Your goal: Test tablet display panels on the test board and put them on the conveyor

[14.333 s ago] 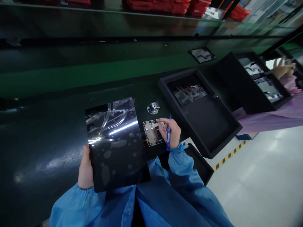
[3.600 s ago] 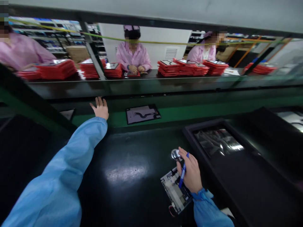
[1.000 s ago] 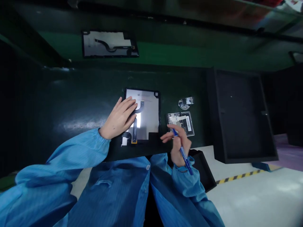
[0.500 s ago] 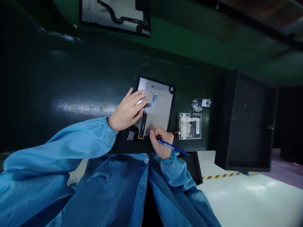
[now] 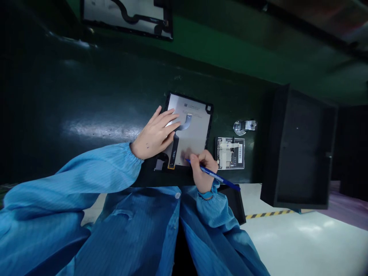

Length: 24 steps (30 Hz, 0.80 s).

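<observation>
A tablet screen panel point(image 5: 198, 126) lies on the dark green bench, its silvery back facing up. Across its left side my left hand point(image 5: 158, 132) rests flat with the fingers spread. A ribbon cable point(image 5: 174, 153) runs along the panel below those fingers. My right hand point(image 5: 204, 168) grips a blue pen point(image 5: 221, 178) at the panel's lower right corner. The pen's tip points at the lower part of the silvery back; whether it touches, I cannot tell.
Right of the panel lies a circuit board with a battery point(image 5: 230, 153), strips of tape across it. Behind that is a shiny metal piece point(image 5: 244, 126). A black box point(image 5: 304, 153) stands at the far right. Another screen panel point(image 5: 143, 9) sits at the top.
My right hand has shifted to the right with the pen, whose tip now shows. The screen panel at the top has slid left. My left hand has stayed put.
</observation>
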### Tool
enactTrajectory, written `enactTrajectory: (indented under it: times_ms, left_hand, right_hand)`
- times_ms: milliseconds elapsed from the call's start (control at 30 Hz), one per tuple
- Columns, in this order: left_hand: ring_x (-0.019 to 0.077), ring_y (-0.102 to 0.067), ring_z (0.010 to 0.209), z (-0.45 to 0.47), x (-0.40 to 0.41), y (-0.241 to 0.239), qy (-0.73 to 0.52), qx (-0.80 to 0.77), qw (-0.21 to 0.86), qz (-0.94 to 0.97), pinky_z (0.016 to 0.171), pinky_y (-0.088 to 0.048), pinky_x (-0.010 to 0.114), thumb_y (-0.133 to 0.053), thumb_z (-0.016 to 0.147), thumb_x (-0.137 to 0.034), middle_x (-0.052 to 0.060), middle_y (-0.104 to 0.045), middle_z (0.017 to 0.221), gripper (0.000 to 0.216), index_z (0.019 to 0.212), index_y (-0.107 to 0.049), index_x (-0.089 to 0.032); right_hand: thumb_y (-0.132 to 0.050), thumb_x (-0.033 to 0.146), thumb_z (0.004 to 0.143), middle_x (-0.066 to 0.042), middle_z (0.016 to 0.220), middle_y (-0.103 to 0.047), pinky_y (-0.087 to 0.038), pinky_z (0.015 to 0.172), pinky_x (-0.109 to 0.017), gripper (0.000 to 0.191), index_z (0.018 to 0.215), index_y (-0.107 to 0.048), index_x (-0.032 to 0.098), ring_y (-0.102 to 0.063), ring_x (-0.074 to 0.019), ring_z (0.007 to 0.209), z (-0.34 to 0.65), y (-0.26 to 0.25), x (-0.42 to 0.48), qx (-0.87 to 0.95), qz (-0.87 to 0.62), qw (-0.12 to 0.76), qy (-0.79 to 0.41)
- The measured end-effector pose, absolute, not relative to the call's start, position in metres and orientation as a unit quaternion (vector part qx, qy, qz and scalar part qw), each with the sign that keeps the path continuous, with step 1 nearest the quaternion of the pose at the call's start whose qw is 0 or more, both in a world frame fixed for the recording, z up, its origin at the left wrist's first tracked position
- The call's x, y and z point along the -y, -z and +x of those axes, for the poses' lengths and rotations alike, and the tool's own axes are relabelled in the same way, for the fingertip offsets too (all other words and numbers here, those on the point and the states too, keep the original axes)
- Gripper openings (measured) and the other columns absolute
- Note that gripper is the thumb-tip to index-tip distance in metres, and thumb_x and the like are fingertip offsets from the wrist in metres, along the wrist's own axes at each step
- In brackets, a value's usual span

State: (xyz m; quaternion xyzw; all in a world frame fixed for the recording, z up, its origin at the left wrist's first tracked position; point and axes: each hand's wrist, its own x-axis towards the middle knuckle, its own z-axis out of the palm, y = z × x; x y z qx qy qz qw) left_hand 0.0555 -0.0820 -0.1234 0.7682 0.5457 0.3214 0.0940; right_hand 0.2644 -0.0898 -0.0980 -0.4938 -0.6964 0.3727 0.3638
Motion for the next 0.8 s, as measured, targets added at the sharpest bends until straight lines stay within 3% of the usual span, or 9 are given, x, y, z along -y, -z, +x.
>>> enactTrajectory:
  times_ms: [67,167,233,333,433,533,633,700,800]
  left_hand:
    - [0.0318,-0.046,0.138,0.056,0.082,0.122,-0.325,-0.541,0.094,0.77,0.118,-0.029,0.06,-0.047,0.094,-0.013,0.017,-0.059,0.135,0.031,0.122,-0.06,-0.013]
    - [0.0315,-0.045,0.138,0.057,0.083,0.121,-0.32,-0.545,0.099,0.768,0.118,-0.029,0.06,-0.046,0.095,-0.015,0.017,-0.059,0.136,0.032,0.123,-0.06,-0.013]
    - [0.0318,-0.045,0.138,0.058,0.083,0.122,-0.313,-0.547,0.101,0.77,0.117,-0.029,0.06,-0.047,0.095,-0.016,0.017,-0.058,0.137,0.033,0.124,-0.06,-0.013]
    - [0.0328,-0.045,0.138,0.057,0.083,0.124,-0.302,-0.55,0.102,0.772,0.118,-0.027,0.059,-0.049,0.094,-0.018,0.017,-0.058,0.137,0.033,0.123,-0.061,-0.011]
    - [0.0333,-0.046,0.137,0.057,0.082,0.118,-0.326,-0.56,0.134,0.75,0.119,-0.025,0.059,-0.055,0.092,-0.023,0.019,-0.059,0.136,0.037,0.125,-0.061,-0.009]
    - [0.0296,-0.058,0.125,0.059,0.078,0.098,-0.421,-0.565,0.253,0.663,0.114,-0.039,0.051,-0.063,0.089,-0.031,0.017,-0.063,0.132,0.046,0.13,-0.059,-0.01]
    - [0.0241,-0.07,0.102,0.068,0.069,0.072,-0.459,-0.508,0.486,0.543,0.092,-0.057,0.038,-0.067,0.087,-0.036,0.011,-0.073,0.114,0.038,0.118,-0.069,-0.014]
    - [0.0218,-0.073,0.088,0.079,0.065,0.059,-0.428,-0.451,0.613,0.487,0.081,-0.06,0.033,-0.072,0.083,-0.034,0.007,-0.077,0.097,0.03,0.106,-0.075,-0.016]
    - [0.0189,-0.073,0.079,0.098,0.065,0.052,-0.401,-0.416,0.677,0.457,0.075,-0.059,0.029,-0.079,0.075,-0.027,0.004,-0.077,0.084,0.024,0.098,-0.077,-0.018]
  right_hand:
    - [-0.068,0.031,0.086,0.007,0.058,-0.051,-0.039,0.047,-0.02,0.024,0.071,-0.052,0.022,-0.049,-0.0079,0.048,0.269,0.09,0.074,0.672,-0.498,0.361,-0.412]
    - [-0.056,0.039,0.095,0.0,0.081,-0.068,-0.048,0.05,-0.022,0.017,0.095,-0.061,0.023,-0.063,-0.0115,0.061,0.267,0.079,0.037,0.672,-0.49,0.325,-0.451]
    - [-0.048,0.04,0.098,-0.001,0.089,-0.069,-0.051,0.053,-0.023,0.02,0.098,-0.06,0.024,-0.068,-0.0134,0.071,0.259,0.078,0.011,0.687,-0.482,0.318,-0.442]
    - [-0.061,0.031,0.088,-0.001,0.094,-0.069,-0.056,0.07,-0.029,0.011,0.092,-0.056,0.023,-0.071,-0.017,0.082,0.241,0.085,-0.017,0.74,-0.452,0.282,-0.412]
    - [-0.068,0.029,0.08,0.001,0.09,-0.067,-0.056,0.076,-0.033,0.021,0.085,-0.048,0.023,-0.07,-0.0163,0.078,0.23,0.087,-0.026,0.735,-0.411,0.277,-0.463]
    - [-0.072,0.034,0.082,0.001,0.086,-0.065,-0.055,0.08,-0.033,0.032,0.082,-0.041,0.024,-0.067,-0.0156,0.082,0.237,0.075,-0.021,0.706,-0.32,0.324,-0.543]
    - [-0.074,0.031,0.084,0.002,0.082,-0.067,-0.052,0.084,-0.035,0.038,0.08,-0.037,0.025,-0.065,-0.0156,0.082,0.256,0.058,-0.011,0.716,-0.231,0.349,-0.559]
    - [-0.075,0.03,0.085,0.003,0.079,-0.068,-0.052,0.084,-0.036,0.039,0.079,-0.036,0.026,-0.064,-0.0162,0.079,0.271,0.05,-0.003,0.732,-0.21,0.365,-0.536]
    - [-0.073,0.028,0.086,0.001,0.085,-0.07,-0.053,0.083,-0.038,0.032,0.082,-0.041,0.026,-0.065,-0.0178,0.083,0.298,0.047,0.006,0.744,-0.217,0.375,-0.509]
